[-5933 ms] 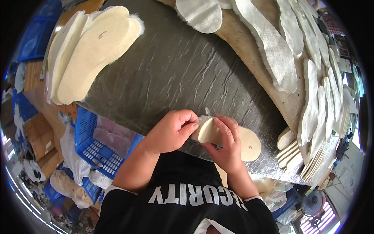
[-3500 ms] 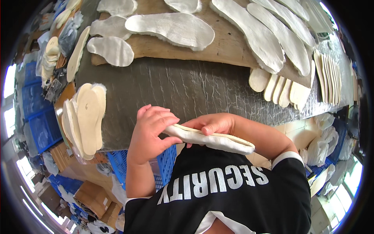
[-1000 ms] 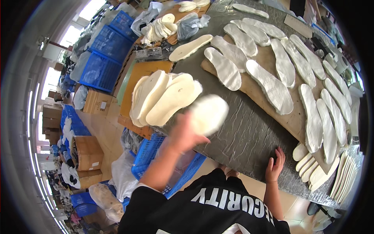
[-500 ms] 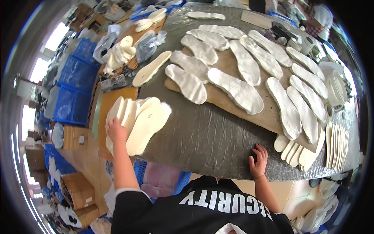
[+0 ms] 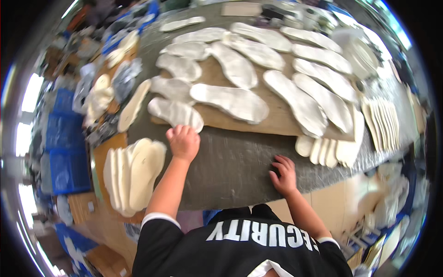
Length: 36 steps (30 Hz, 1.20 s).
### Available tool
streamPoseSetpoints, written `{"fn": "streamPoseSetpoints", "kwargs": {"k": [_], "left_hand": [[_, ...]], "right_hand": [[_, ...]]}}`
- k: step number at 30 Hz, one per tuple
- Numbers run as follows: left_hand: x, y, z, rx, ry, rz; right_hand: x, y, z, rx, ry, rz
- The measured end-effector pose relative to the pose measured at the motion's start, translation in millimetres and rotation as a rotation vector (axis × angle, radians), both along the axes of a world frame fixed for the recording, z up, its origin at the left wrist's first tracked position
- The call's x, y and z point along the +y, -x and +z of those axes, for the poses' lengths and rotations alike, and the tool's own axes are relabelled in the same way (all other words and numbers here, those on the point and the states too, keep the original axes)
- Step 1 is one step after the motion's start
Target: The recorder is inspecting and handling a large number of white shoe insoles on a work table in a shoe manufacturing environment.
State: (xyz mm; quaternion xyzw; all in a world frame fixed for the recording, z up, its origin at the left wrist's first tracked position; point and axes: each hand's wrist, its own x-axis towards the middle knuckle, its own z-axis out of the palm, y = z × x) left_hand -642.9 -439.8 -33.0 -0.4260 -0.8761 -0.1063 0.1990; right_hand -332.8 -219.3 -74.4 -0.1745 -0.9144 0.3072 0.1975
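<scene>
I see the left hand (image 5: 183, 144) stretched up-frame, left of centre, fingers bent at the lower end of a silvery insole (image 5: 173, 111); grip I cannot tell | insole: left end of the brown board (image 5: 277, 129) | right hand (image 5: 284, 177) low on the bench (image 5: 230, 168), right of centre, fingers loosely curled, released

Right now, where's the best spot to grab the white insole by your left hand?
Probably the rounded near end of the white insole, coming from the person's side, thumb on top and fingers underneath. That end seems to poke past the edge of the board, so fingers may slip under. The left hand is right there, while another insole lies close behind.
</scene>
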Motion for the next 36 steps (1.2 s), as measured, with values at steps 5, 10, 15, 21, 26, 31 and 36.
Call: {"fn": "streamPoseSetpoints", "kwargs": {"k": [5,10,15,21,26,31,36], "left_hand": [[62,-132,21,-0.401,0.263,-0.245],[146,-210,-10,-0.758,0.21,-0.431],[197,-239,-2,-0.881,0.214,-0.501],[324,-308,16,-0.635,0.018,-1.005],[396,-349,-27,-0.454,0.015,-0.936],[408,-355,-25,-0.59,0.093,-0.858],[410,-361,-26,-0.599,-0.016,-0.825]], "right_hand": [[33,-4,-19,0.122,0.179,0.006],[52,-31,-16,0.257,0.401,-0.1],[109,-110,1,0.319,0.205,-0.503],[268,-195,21,0.079,-0.239,-0.673],[333,-175,21,-0.315,-0.358,-0.038],[362,-200,15,-0.248,-0.523,0.053],[391,-252,37,0.342,-0.191,-0.777]]}}
